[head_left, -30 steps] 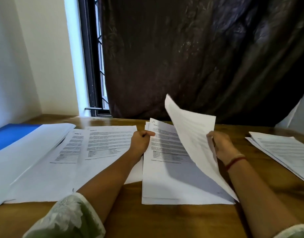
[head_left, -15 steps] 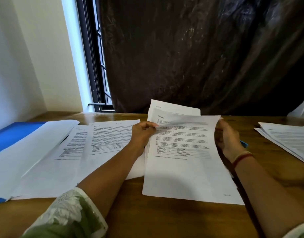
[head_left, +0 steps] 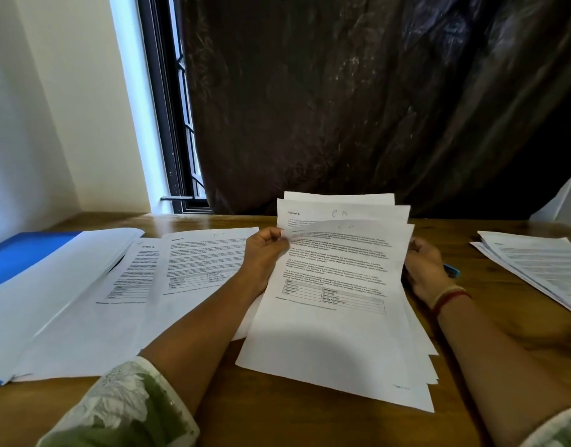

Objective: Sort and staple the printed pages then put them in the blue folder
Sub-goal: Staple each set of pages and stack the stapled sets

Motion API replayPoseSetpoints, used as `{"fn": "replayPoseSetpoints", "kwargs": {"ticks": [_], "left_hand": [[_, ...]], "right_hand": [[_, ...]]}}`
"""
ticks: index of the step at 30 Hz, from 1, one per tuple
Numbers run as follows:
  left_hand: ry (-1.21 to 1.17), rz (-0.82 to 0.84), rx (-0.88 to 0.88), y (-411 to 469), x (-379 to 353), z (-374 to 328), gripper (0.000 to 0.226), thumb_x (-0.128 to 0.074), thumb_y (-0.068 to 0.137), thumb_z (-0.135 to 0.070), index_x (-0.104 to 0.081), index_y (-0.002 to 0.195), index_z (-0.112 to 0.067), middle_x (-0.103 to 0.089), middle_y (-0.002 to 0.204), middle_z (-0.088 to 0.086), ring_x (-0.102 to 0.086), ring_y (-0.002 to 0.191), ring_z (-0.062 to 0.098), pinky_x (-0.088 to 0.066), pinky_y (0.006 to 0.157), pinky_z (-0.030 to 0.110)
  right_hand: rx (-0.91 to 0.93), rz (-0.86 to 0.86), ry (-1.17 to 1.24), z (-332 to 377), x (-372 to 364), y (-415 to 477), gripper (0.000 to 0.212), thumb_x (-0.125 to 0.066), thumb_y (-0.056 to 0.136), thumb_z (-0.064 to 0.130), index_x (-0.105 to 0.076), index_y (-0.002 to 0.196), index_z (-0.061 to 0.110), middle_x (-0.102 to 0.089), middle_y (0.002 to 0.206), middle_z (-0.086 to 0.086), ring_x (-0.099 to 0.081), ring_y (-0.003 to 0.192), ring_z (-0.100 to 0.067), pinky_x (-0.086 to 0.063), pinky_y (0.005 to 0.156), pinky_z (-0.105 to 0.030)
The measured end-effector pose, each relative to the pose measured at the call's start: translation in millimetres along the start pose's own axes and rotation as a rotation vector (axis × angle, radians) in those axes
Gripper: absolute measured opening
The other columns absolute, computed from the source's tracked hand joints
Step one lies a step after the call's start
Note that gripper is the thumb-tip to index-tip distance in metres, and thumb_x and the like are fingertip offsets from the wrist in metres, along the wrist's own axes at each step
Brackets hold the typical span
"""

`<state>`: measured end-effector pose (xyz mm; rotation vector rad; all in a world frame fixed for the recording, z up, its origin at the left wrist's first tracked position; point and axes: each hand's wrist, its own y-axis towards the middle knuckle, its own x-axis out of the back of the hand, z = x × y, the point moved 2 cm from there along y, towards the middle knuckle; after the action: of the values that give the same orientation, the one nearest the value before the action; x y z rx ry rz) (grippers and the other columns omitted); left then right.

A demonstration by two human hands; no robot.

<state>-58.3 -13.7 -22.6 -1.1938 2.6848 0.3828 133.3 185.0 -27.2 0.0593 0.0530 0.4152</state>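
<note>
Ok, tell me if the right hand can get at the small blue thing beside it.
Probably yes. The small blue thing lies on the table right beside the right hand, nothing between them; the hand would first have to release the stack of pages.

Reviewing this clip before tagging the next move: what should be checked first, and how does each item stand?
1. Left hand pinches the top sheet's corner: ok.
2. Right hand grips the centre stack's right edge: cannot tell.
3. Stack edges squared: not ok, fanned at the lower right.
4. Blue folder on the table: ok.
5. Stapler within reach: cannot tell; only a small blue object shows beside the right hand.
</note>
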Motion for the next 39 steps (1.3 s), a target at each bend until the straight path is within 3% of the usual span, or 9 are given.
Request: {"fn": "replayPoseSetpoints", "kwargs": {"ticks": [3,8,11,15,20,24,30,35,39], "left_hand": [[0.014,-0.019,0.007,0.5,-0.6,0.2,0.017,-0.062,0.085,0.009,-0.062,0.080,-0.007,-0.072,0.101,0.015,-0.068,0.093,0.037,-0.058,0.080,0.043],[-0.001,-0.031,0.033,-0.1,0.6,0.6,0.014,-0.059,0.087,0.008,-0.062,0.085,-0.006,-0.071,0.102,0.016,-0.069,0.091,0.036,-0.058,0.081,0.045],[0.069,-0.036,0.046,-2.2,0.3,0.1,0.017,-0.058,0.087,0.006,-0.063,0.102,-0.002,-0.072,0.102,0.011,-0.071,0.088,0.032,-0.060,0.075,0.042],[0.074,-0.053,0.084,-1.0,0.9,1.2,0.020,-0.060,0.087,0.005,-0.066,0.104,-0.005,-0.072,0.104,0.013,-0.070,0.090,0.034,-0.057,0.081,0.050],[0.140,-0.089,0.102,0.4,1.2,1.8,0.018,-0.061,0.087,0.003,-0.067,0.102,-0.006,-0.073,0.101,0.007,-0.072,0.085,0.029,-0.060,0.072,0.041],[0.191,-0.113,0.115,2.9,1.5,2.3,0.015,-0.062,0.087,0.001,-0.067,0.100,-0.006,-0.072,0.100,0.008,-0.072,0.083,0.028,-0.061,0.071,0.041],[0.205,-0.150,0.108,1.4,-0.3,-1.0,0.005,-0.063,0.088,-0.003,-0.066,0.092,-0.004,-0.072,0.097,0.013,-0.071,0.084,0.031,-0.060,0.073,0.041],[0.236,-0.132,0.085,-1.5,0.4,-2.0,0.005,-0.061,0.091,-0.007,-0.065,0.090,-0.009,-0.072,0.095,0.010,-0.070,0.083,0.028,-0.059,0.077,0.041],[0.259,-0.113,0.070,-3.1,0.7,-1.9,0.005,-0.060,0.093,-0.012,-0.064,0.089,-0.013,-0.071,0.093,0.008,-0.069,0.081,0.025,-0.058,0.075,0.038]], "right_hand": [[0.013,-0.057,0.008,1.2,-2.5,-1.0,0.010,-0.061,0.092,0.004,-0.060,0.096,0.014,-0.067,0.091,-0.006,-0.065,0.079,-0.025,-0.051,0.059,-0.029],[0.036,-0.056,0.069,1.7,-6.0,-4.1,0.018,-0.058,0.092,0.001,-0.063,0.082,0.016,-0.069,0.091,-0.011,-0.067,0.071,-0.021,-0.054,0.058,-0.026],[0.040,-0.023,0.137,4.6,-7.9,-7.0,0.011,-0.056,0.092,0.000,-0.063,0.090,0.008,-0.068,0.086,-0.010,-0.068,0.056,-0.011,-0.054,0.049,-0.021],[0.093,-0.051,0.199,13.4,-14.1,-16.4,0.010,-0.057,0.093,0.003,-0.064,0.100,0.004,-0.068,0.082,-0.005,-0.065,0.064,-0.015,-0.052,0.048,-0.018],[0.325,-0.285,0.016,27.6,0.4,-22.8,0.014,-0.059,0.095,0.017,-0.064,0.102,0.007,-0.064,0.092,-0.002,-0.058,0.077,-0.006,-0.054,0.072,-0.023],[0.479,-0.340,-0.214,39.2,7.6,-28.9,0.026,-0.046,0.101,0.028,-0.055,0.112,0.007,-0.059,0.104,-0.002,-0.058,0.086,-0.013,-0.045,0.063,-0.019],[0.432,-0.117,-0.455,52.9,-8.6,-32.5,0.025,-0.051,0.097,0.007,-0.054,0.122,0.007,-0.061,0.123,-0.012,-0.059,0.111,-0.029,-0.047,0.081,-0.030],[0.721,-0.365,-0.615,109.2,4.1,-43.9,0.019,-0.051,0.098,0.011,-0.063,0.111,0.006,-0.067,0.105,-0.015,-0.063,0.093,-0.026,-0.044,0.076,-0.026],[0.954,-0.476,-0.499,181.4,6.4,-42.7,0.019,-0.050,0.098,0.010,-0.066,0.106,0.005,-0.067,0.098,-0.009,-0.055,0.087,-0.012,-0.040,0.077,-0.018]]}}
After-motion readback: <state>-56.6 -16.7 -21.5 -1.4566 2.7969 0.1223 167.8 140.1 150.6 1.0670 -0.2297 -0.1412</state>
